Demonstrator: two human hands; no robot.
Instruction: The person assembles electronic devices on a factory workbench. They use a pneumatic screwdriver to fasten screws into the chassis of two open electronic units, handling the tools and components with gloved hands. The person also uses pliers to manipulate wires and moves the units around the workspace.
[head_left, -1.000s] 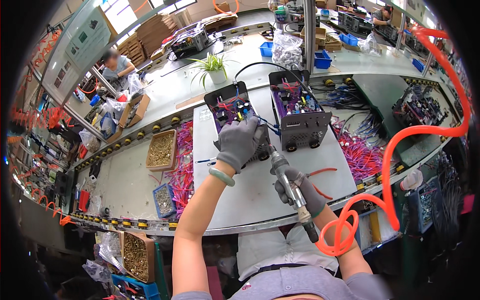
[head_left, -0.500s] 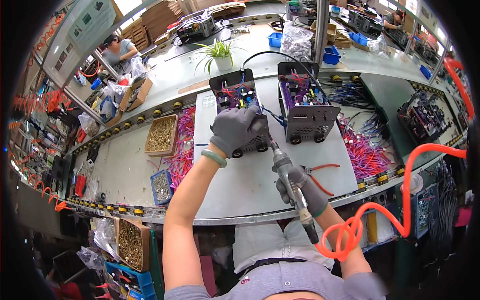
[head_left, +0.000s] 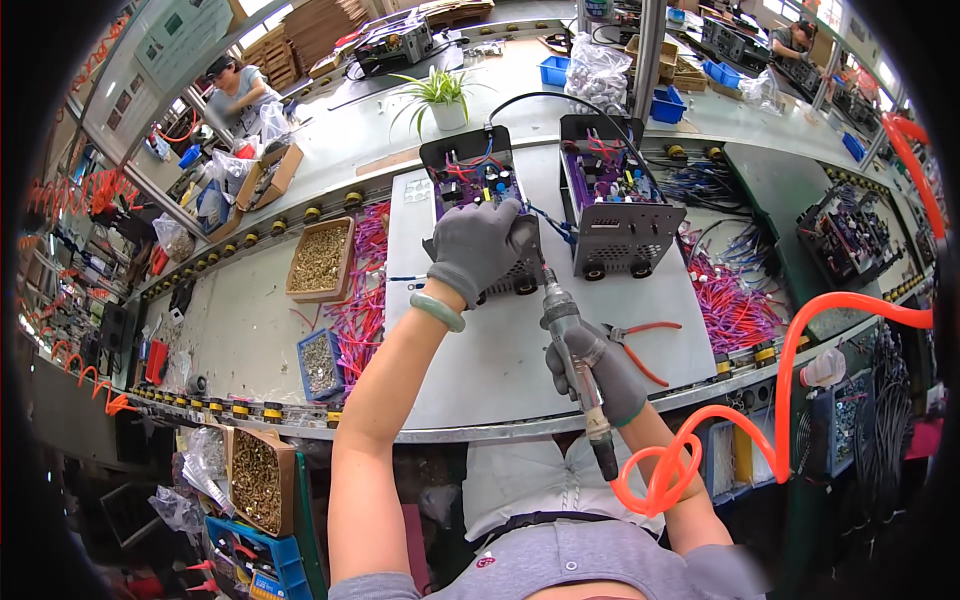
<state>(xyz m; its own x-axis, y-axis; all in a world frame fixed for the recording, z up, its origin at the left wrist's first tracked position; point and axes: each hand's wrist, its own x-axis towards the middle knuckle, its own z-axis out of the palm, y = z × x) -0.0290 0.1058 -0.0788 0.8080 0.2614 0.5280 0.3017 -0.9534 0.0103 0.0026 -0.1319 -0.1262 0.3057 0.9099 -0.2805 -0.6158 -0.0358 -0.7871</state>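
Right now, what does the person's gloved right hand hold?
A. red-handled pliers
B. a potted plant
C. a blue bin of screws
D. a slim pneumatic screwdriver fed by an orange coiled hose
D: the right hand grips the slim pneumatic screwdriver, its tip at the open black electronics chassis under the left hand; the red-handled pliers lie untouched on the white work board.

I'm on an electronics assembly line: long benches with open chassis, trays of screws, bundles of wires, an orange air hose, and what look like co-workers at further stations.
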